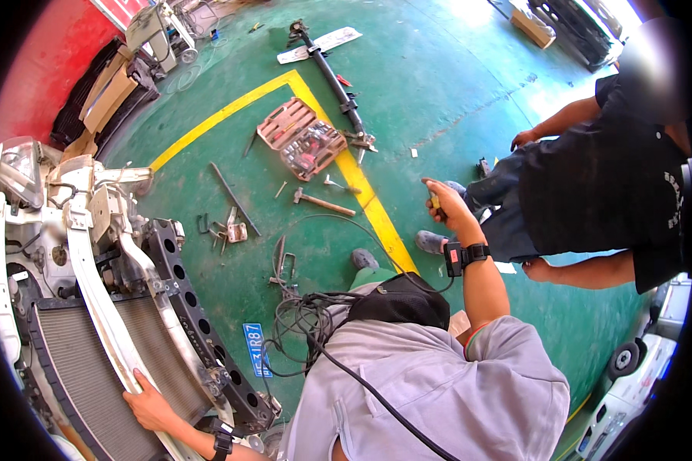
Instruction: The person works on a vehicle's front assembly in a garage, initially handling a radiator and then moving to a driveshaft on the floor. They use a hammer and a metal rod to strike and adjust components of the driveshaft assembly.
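My left hand point(146, 403) grips a white painted beam point(88, 273) on a detached car front end, over a dark radiator point(65, 346). My right hand point(446, 203) is raised at centre right, closed around a small yellow-and-black tool point(437, 206), too small to name. A perforated dark metal bar point(173, 269) lies along the front end's right side. On the floor ahead are an open tool case point(300, 138), a hammer point(323, 202), a long thin bar point(234, 196) and loose metal brackets point(236, 230).
A co-worker in black point(600, 200) stands close at my right. Behind the tools lie a long black shaft point(331, 77) and a yellow floor line point(223, 104). Cardboard point(108, 100) leans at the upper left. A white vehicle point(623, 392) is at the lower right. Cables point(300, 315) hang at my waist.
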`<state>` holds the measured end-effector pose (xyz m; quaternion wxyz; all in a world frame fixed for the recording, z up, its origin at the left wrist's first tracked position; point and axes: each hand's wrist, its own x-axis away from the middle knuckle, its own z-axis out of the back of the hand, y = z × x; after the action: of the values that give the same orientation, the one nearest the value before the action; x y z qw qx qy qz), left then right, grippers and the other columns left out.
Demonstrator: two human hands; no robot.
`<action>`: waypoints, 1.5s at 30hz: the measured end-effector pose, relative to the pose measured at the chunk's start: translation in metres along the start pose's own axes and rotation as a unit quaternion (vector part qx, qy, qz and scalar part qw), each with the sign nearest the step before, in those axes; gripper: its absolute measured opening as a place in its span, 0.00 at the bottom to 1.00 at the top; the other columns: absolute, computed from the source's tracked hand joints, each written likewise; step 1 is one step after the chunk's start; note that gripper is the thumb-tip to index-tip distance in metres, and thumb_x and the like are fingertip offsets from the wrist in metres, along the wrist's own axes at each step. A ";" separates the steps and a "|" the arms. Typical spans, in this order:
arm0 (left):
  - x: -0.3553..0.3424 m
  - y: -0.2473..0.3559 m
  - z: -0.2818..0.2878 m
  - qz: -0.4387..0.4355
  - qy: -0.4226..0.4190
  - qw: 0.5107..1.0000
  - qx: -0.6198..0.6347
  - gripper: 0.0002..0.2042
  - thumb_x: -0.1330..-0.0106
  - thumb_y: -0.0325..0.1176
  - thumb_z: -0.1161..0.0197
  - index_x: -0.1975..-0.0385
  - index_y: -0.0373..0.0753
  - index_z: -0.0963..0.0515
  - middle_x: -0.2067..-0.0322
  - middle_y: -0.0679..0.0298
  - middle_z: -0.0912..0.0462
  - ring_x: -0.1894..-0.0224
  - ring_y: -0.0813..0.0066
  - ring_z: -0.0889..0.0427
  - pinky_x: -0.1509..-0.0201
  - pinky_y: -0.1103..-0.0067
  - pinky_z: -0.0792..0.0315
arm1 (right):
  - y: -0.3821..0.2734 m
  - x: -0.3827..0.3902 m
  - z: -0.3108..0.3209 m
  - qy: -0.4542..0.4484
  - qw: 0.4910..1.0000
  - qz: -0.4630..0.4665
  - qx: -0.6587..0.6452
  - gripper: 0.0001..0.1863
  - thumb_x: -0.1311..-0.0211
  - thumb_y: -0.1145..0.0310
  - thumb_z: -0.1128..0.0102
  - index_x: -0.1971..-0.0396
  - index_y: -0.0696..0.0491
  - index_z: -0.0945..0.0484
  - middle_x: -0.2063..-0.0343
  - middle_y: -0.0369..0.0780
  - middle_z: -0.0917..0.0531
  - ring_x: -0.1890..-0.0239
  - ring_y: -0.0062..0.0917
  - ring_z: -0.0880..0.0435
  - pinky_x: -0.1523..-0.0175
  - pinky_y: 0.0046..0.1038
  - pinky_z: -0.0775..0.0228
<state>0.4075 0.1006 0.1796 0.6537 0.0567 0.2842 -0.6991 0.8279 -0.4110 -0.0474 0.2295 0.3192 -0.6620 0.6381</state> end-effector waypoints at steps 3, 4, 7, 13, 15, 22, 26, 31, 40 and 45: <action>-0.003 -0.004 -0.007 0.000 0.001 1.000 -0.002 0.36 0.37 0.70 0.56 0.62 0.35 0.26 0.65 0.50 0.18 0.64 0.47 0.19 0.64 0.58 0.27 | 0.009 -0.014 0.004 0.018 0.999 0.004 0.048 0.20 0.32 0.55 0.49 0.42 0.42 0.27 0.79 0.33 0.27 0.84 0.17 0.30 0.82 0.21 0.40; -0.004 -0.005 -0.008 0.001 0.000 1.000 0.000 0.36 0.37 0.69 0.56 0.63 0.34 0.26 0.65 0.50 0.18 0.64 0.47 0.19 0.64 0.57 0.28 | 0.010 -0.016 0.004 0.020 0.998 0.007 0.062 0.19 0.33 0.57 0.49 0.44 0.43 0.25 0.79 0.34 0.27 0.83 0.17 0.29 0.82 0.21 0.39; -0.004 -0.009 -0.014 -0.003 0.006 1.000 0.009 0.35 0.37 0.69 0.55 0.64 0.34 0.26 0.66 0.50 0.19 0.64 0.46 0.19 0.64 0.57 0.28 | 0.030 -0.032 0.016 -0.008 0.996 0.010 0.083 0.19 0.34 0.58 0.48 0.45 0.44 0.24 0.79 0.34 0.26 0.83 0.18 0.29 0.81 0.21 0.39; -0.005 -0.010 -0.012 -0.008 0.016 1.000 0.024 0.34 0.36 0.68 0.54 0.65 0.34 0.27 0.66 0.49 0.19 0.65 0.44 0.20 0.64 0.56 0.29 | 0.073 -0.062 0.037 0.008 0.992 -0.045 0.119 0.22 0.39 0.61 0.47 0.43 0.43 0.26 0.81 0.35 0.26 0.83 0.20 0.27 0.82 0.24 0.37; -0.005 -0.009 -0.012 -0.005 0.019 0.999 0.028 0.34 0.37 0.68 0.54 0.65 0.35 0.27 0.67 0.49 0.19 0.66 0.44 0.20 0.64 0.56 0.29 | 0.057 -0.078 0.034 0.019 0.995 -0.022 0.094 0.26 0.39 0.62 0.48 0.38 0.44 0.31 0.81 0.36 0.26 0.85 0.21 0.27 0.84 0.25 0.39; -0.007 -0.012 -0.016 0.011 -0.009 1.000 0.018 0.36 0.38 0.70 0.55 0.61 0.36 0.26 0.68 0.49 0.17 0.63 0.45 0.19 0.63 0.56 0.28 | -0.098 -0.114 -0.009 0.025 0.983 0.136 0.123 0.37 0.40 0.63 0.47 0.30 0.46 0.45 0.83 0.36 0.28 0.86 0.21 0.31 0.83 0.27 0.40; -0.005 -0.012 -0.015 0.015 -0.015 0.999 0.026 0.36 0.38 0.70 0.55 0.61 0.36 0.26 0.66 0.49 0.17 0.63 0.45 0.19 0.62 0.56 0.28 | -0.128 -0.114 -0.023 0.026 0.975 0.120 0.184 0.39 0.41 0.61 0.45 0.29 0.44 0.48 0.81 0.35 0.27 0.84 0.20 0.30 0.81 0.25 0.38; -0.002 -0.010 -0.013 -0.009 0.027 0.999 0.031 0.32 0.36 0.67 0.53 0.65 0.36 0.27 0.67 0.53 0.18 0.65 0.48 0.19 0.65 0.58 0.28 | -0.109 -0.108 -0.040 -0.032 0.995 0.077 0.051 0.22 0.37 0.59 0.47 0.45 0.49 0.30 0.80 0.34 0.28 0.84 0.19 0.29 0.82 0.22 0.35; -0.004 -0.012 -0.018 0.007 0.060 0.998 0.032 0.34 0.37 0.67 0.52 0.60 0.35 0.26 0.67 0.51 0.17 0.66 0.47 0.18 0.66 0.57 0.26 | -0.071 -0.047 -0.068 -0.123 0.908 0.037 -0.399 0.13 0.35 0.57 0.49 0.65 0.52 0.27 0.80 0.33 0.30 0.83 0.18 0.31 0.83 0.18 0.40; -0.002 -0.013 -0.013 0.030 0.035 0.999 0.007 0.36 0.37 0.68 0.53 0.60 0.34 0.24 0.66 0.50 0.16 0.65 0.47 0.17 0.65 0.58 0.25 | -0.100 0.012 -0.016 -0.049 0.828 0.232 -0.508 0.12 0.34 0.59 0.51 0.69 0.52 0.31 0.82 0.32 0.35 0.83 0.16 0.37 0.82 0.17 0.46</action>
<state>0.3912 0.1084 0.1739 0.6635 0.0944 0.3006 -0.6786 0.8895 -0.3949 0.0329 0.1719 0.0258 -0.9575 0.2300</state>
